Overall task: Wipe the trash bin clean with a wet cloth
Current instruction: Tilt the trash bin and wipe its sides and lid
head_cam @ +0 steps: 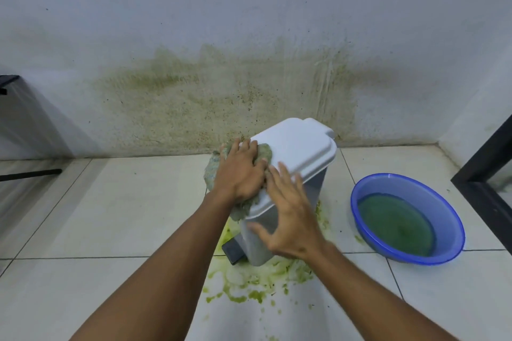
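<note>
Green slop [249, 282] spatters the floor tiles [110, 202] around the trash bin [302, 152], which has a grey body, a white lid and a black pedal [232, 250]. The right hand [288, 219], blurred, spreads its fingers at the bin's front. The left hand [239, 171] presses a green-stained cloth [210, 171] onto the lid's left edge with flat fingers. A blue basin [410, 184] of greenish water stands to the right, and a stained wall [221, 91] is behind.

The trash bin [314, 185] is a small grey pedal bin standing on the tiled floor [110, 216] close to the wall, its white lid [296, 144] closed and its dark pedal [232, 250] at the foot. A crumpled, greenish-grey wet cloth [212, 174] lies on the lid's left edge and hangs down that side.
</note>
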`<move>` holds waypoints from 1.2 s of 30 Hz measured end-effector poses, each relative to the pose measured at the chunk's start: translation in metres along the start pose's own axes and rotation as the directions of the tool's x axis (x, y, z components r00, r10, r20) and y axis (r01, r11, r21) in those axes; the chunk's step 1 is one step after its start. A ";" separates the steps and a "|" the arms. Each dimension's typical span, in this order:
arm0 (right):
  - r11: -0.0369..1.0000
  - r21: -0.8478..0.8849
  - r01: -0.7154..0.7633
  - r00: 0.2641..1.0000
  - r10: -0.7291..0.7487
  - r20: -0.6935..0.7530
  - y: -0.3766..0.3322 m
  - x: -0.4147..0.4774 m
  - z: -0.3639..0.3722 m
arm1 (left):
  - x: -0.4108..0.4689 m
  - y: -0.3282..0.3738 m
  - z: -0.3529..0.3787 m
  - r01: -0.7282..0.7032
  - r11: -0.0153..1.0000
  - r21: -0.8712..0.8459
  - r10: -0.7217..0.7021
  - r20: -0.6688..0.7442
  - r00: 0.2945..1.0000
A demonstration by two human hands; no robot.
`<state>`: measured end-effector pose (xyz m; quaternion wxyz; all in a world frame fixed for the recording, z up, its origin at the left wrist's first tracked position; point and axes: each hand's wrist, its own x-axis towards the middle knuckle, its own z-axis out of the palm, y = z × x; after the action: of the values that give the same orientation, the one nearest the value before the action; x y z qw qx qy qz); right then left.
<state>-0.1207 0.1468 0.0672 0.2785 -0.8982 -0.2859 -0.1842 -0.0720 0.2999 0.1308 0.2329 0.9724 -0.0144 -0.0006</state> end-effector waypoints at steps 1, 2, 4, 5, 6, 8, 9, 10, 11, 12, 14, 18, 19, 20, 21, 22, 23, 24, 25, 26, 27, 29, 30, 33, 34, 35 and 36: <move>1.000 0.004 -0.015 1.000 0.015 -0.004 -0.008 -0.004 0.010 | 0.002 -0.002 -0.001 -0.005 1.000 -0.021 0.005 -0.001 1.000; 0.999 0.015 -0.042 0.999 0.043 -0.020 -0.010 -0.004 0.015 | 0.003 -0.007 -0.002 -0.018 0.999 -0.039 0.018 0.003 1.000; 0.998 0.039 -0.052 0.997 0.054 -0.052 -0.002 0.001 0.013 | 0.000 -0.020 -0.004 -0.049 0.997 -0.052 0.050 0.005 0.999; 0.999 0.033 -0.026 0.998 0.028 -0.050 0.004 0.002 0.009 | -0.002 -0.027 -0.005 -0.052 0.998 -0.048 0.051 -0.006 0.999; 1.000 0.021 0.003 0.999 -0.002 -0.038 0.009 0.003 0.005 | -0.004 -0.033 -0.006 -0.037 0.998 -0.047 0.036 -0.026 0.999; 0.999 -0.023 0.025 1.000 -0.025 -0.012 0.015 0.004 -0.001 | -0.008 -0.038 -0.004 0.026 0.997 -0.075 -0.032 -0.075 0.997; 0.998 -0.060 0.014 1.000 -0.015 -0.008 0.012 0.006 -0.001 | -0.008 -0.037 -0.001 0.052 0.994 -0.097 -0.062 -0.102 0.993; 0.995 -0.100 -0.007 1.000 0.007 -0.005 0.005 0.008 0.001 | -0.009 -0.036 0.001 0.066 0.991 -0.119 -0.081 -0.129 0.988; 0.991 -0.133 -0.022 1.000 0.022 0.000 -0.003 0.010 0.004 | -0.009 -0.034 0.003 0.068 0.988 -0.139 -0.089 -0.150 0.985; 0.987 -0.158 -0.019 1.000 0.019 0.000 -0.012 0.013 0.009 | -0.009 -0.034 0.004 0.061 0.986 -0.153 -0.086 -0.162 0.983; 0.984 -0.178 0.013 1.000 -0.014 -0.002 -0.024 0.020 0.016 | -0.011 -0.037 0.001 0.047 0.985 -0.167 -0.075 -0.165 0.983; 0.991 -0.075 0.114 0.993 -0.116 -0.023 -0.007 0.029 0.009 | -0.015 -0.044 -0.009 0.119 0.962 -0.247 -0.166 -0.178 0.970; 0.991 -0.018 0.131 0.991 -0.131 -0.019 0.004 0.028 0.004 | -0.017 -0.038 -0.008 0.113 0.967 -0.228 -0.154 -0.167 0.974; 0.989 0.041 0.142 0.990 -0.141 -0.011 0.016 0.026 -0.002 | -0.019 -0.029 -0.004 0.083 0.978 -0.191 -0.112 -0.148 0.983; 0.984 0.096 0.147 0.989 -0.147 -0.004 0.028 0.022 -0.010 | -0.022 -0.020 0.002 0.028 0.989 -0.145 -0.047 -0.128 0.991; 0.981 0.143 0.134 0.991 -0.137 0.006 0.041 0.019 -0.018 | -0.024 -0.013 0.008 -0.044 0.995 -0.094 0.033 -0.109 0.994; 0.979 0.175 0.101 0.994 -0.107 0.028 0.052 0.017 -0.028 | -0.023 -0.009 0.012 -0.119 0.992 -0.050 0.115 -0.085 0.990; 0.981 0.182 0.066 0.995 -0.078 0.058 0.061 0.014 -0.036 | -0.022 -0.008 0.013 -0.183 0.983 -0.029 0.182 -0.060 0.982; 0.986 0.158 0.051 0.994 -0.065 0.087 0.065 0.013 -0.043 | -0.020 -0.009 0.013 -0.223 0.974 -0.032 0.222 -0.047 0.974; 0.993 0.106 0.060 0.991 -0.072 0.112 0.067 0.013 -0.046 | -0.017 -0.012 0.011 -0.232 0.971 -0.057 0.229 -0.058 0.972; 0.996 0.042 0.084 0.987 -0.089 0.136 0.064 0.013 -0.044 | -0.015 -0.014 0.010 -0.209 0.972 -0.107 0.200 -0.090 0.976; 0.993 -0.047 0.110 0.980 -0.100 0.173 0.054 0.015 -0.036 | -0.013 -0.016 0.009 -0.132 0.963 -0.233 0.092 -0.173 0.981; 0.992 -0.062 0.108 0.981 -0.097 0.167 0.049 0.016 -0.030 | -0.014 -0.015 0.011 -0.109 0.956 -0.273 0.054 -0.201 0.978; 0.996 -0.025 0.090 0.989 -0.087 0.118 0.047 0.016 -0.025 | -0.016 -0.013 0.017 -0.092 0.943 -0.320 0.023 -0.211 0.977; 0.995 -0.005 0.096 0.991 -0.095 0.099 0.049 0.016 -0.025 | -0.016 -0.013 0.018 -0.089 0.939 -0.333 0.018 -0.210 0.978; 0.994 0.021 0.106 0.991 -0.108 0.082 0.053 0.014 -0.027 | -0.017 -0.013 0.019 -0.087 0.935 -0.343 0.014 -0.211 0.977; 0.992 0.049 0.114 0.990 -0.118 0.074 0.055 0.013 -0.028 | -0.017 -0.012 0.020 -0.086 0.934 -0.346 0.011 -0.213 0.977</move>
<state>-0.0814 0.0973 0.0739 0.2762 -0.8800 -0.3522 -0.1588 -0.0888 0.3023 0.1076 0.4040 0.9087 -0.0137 0.1043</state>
